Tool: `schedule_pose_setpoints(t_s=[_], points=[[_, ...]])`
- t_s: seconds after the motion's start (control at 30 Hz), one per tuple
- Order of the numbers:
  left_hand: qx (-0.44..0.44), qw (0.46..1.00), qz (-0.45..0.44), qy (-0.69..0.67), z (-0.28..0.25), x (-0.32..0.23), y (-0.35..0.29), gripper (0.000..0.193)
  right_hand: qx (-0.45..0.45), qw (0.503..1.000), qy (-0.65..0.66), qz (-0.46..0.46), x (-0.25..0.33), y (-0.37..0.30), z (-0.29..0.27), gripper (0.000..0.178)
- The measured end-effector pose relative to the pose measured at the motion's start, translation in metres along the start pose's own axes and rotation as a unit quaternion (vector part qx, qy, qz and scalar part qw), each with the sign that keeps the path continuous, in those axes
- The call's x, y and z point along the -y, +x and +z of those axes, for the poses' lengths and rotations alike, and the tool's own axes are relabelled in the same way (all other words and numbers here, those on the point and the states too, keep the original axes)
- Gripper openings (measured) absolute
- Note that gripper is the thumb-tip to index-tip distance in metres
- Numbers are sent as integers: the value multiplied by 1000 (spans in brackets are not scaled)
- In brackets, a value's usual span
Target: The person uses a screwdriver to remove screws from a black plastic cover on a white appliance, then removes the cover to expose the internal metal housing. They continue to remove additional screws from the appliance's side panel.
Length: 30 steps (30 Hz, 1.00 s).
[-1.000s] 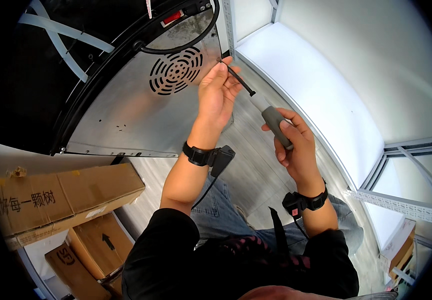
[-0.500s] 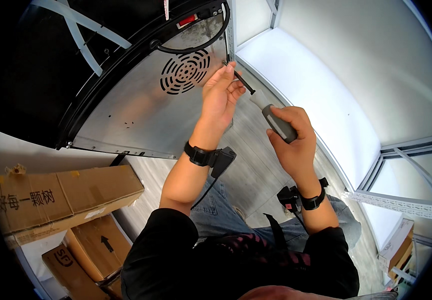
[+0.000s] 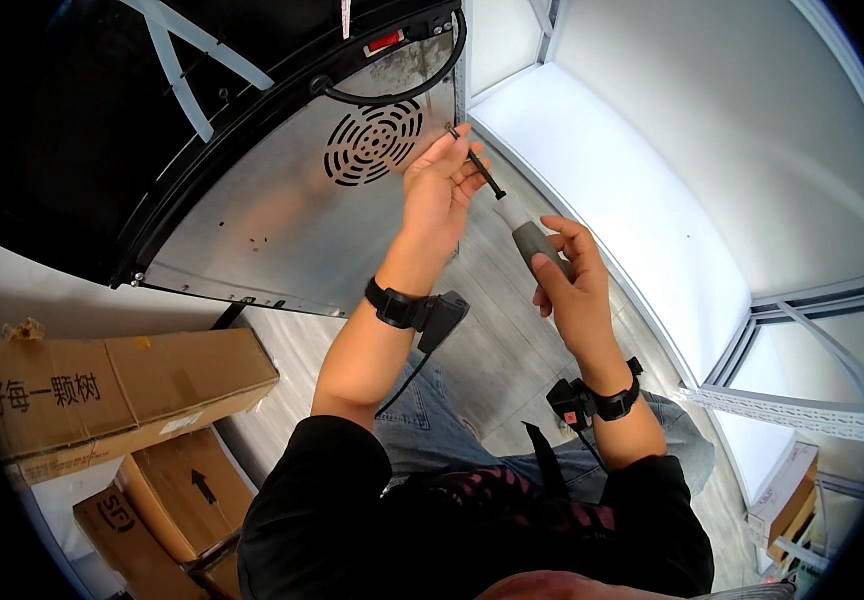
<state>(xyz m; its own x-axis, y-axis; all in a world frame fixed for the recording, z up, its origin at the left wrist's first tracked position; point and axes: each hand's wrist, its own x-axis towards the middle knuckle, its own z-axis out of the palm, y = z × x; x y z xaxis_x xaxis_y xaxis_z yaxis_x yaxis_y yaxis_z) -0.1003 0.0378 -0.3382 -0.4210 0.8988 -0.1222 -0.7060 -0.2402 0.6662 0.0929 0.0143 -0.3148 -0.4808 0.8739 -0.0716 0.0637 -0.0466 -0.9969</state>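
Note:
A screwdriver with a grey handle (image 3: 530, 240) and a dark shaft (image 3: 486, 174) slants from my right hand up to the edge of a metal panel (image 3: 292, 225). My right hand (image 3: 580, 300) grips the handle between thumb and fingers, with the index finger partly raised. Closer to the tip, my left hand (image 3: 438, 195) pinches the shaft between thumb and fingertips, its other fingers loosely curled. The tip reaches a small screw (image 3: 451, 129) at the panel's right edge, beside round vent slots (image 3: 374, 142). My fingers partly hide the shaft near the tip.
Above the panel, a black casing (image 3: 62, 140) carries a red switch (image 3: 385, 42) and a looped black cable (image 3: 392, 101). Cardboard boxes (image 3: 192, 372) are stacked at lower left. White shelving (image 3: 642, 200) stands on the right, with a smaller box (image 3: 784, 490) below. Grey wood-look floor (image 3: 497, 330) lies between.
My right hand has shifted its fingers and turned around the handle, the index finger lifting away. My left hand stays pinched on the shaft. The view has moved slightly.

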Motion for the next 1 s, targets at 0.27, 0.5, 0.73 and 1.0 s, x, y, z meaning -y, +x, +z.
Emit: schedule_pose_setpoints(t_s=[0.27, 0.5, 0.73, 1.0], points=[[-21, 999, -15, 47, 3, 0, -2, 24, -20, 999, 23, -37, -10, 0, 0, 53], [-29, 998, -1, 52, 2, -1, -5, 22, 88, 965, 216, 124, -4, 9, -11, 48], [-31, 997, 0, 73, 6, 2, -1, 21, -9, 996, -61, -64, -29, 10, 0, 45], [-45, 997, 5, 58, 3, -1, -1, 21, 139, 952, 218, 164, -12, 14, -14, 42]])
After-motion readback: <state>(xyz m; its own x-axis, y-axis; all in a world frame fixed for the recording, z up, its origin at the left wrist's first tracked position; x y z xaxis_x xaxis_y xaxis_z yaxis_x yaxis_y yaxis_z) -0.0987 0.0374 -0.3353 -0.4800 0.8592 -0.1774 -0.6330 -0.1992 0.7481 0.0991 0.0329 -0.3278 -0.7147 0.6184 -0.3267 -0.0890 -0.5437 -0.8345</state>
